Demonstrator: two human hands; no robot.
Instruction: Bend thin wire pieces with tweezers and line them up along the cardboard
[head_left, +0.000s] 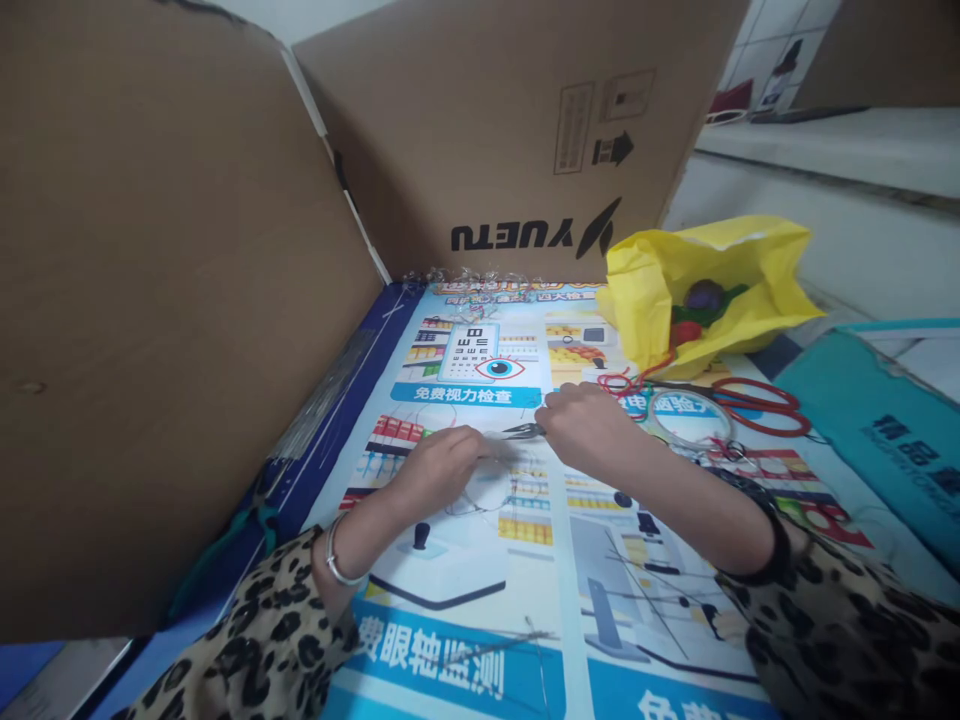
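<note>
Near the middle of the printed sheet (525, 560), my right hand (589, 428) is closed in a fist around a pair of pliers (523, 431). Their dark, narrow jaws point left. Just left of the jaw tips, my left hand (442, 465) pinches a thin wire (491, 460) between thumb and fingertips. The wire is blurred, and I cannot tell whether the jaws grip it. A loop of fine wire (484, 500) hangs below the left fingers. The pliers' handles are mostly hidden inside the right hand.
Cardboard panels (487, 130) stand behind and at left. A yellow bag (712, 290) with yarn balls, red-handled scissors (765, 400) and a clear ring (690, 418) lie right. Teal-handled pliers (251, 520) and straight wires (322, 395) lie left. Loose wires (499, 648) lie in front.
</note>
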